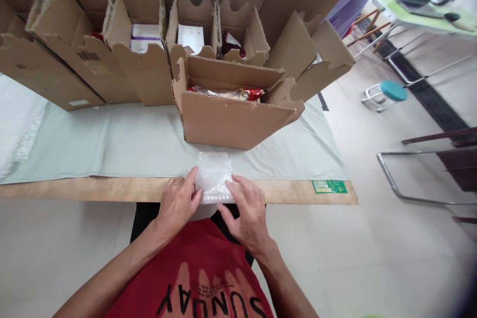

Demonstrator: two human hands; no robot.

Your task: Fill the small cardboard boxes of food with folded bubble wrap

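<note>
Left grip (181,198): one bare hand, fingers half curled, thumb and forefinger touching the left edge of the wrapped packet (214,176); whether they pinch it, I cannot tell.

Right grip (248,208): one bare hand, thumb and forefinger spread well apart at the packet's near right corner; apparently not closed on it.

Packet: one, flat, clear bubble wrap; on the near side of the front box (231,119), apart from it, over the wooden edge of the cloth-covered worktop (130,144).

Progress, in my judgement: folding looks largely done, the wrap being a tidy rectangle. No tape shows, so fastening may be left.

Front box: one, cardboard, open-topped, with red and clear packages (253,94) inside.

Row of boxes (137,77): cardboard, open-topped, behind the front box; white-and-purple cartons (145,31) in one, behind and left of the front box.

Bubble wrap sheets (18,124): far left of the front box.

Stool (394,90): one, teal seat, well right of the front box.

Unclear: the packet's contents, lost under the bubbles; its underside; most contents of the front box, behind its wall. Cut off: the leftmost box of the row and the sheets, at the view's left margin.
</note>
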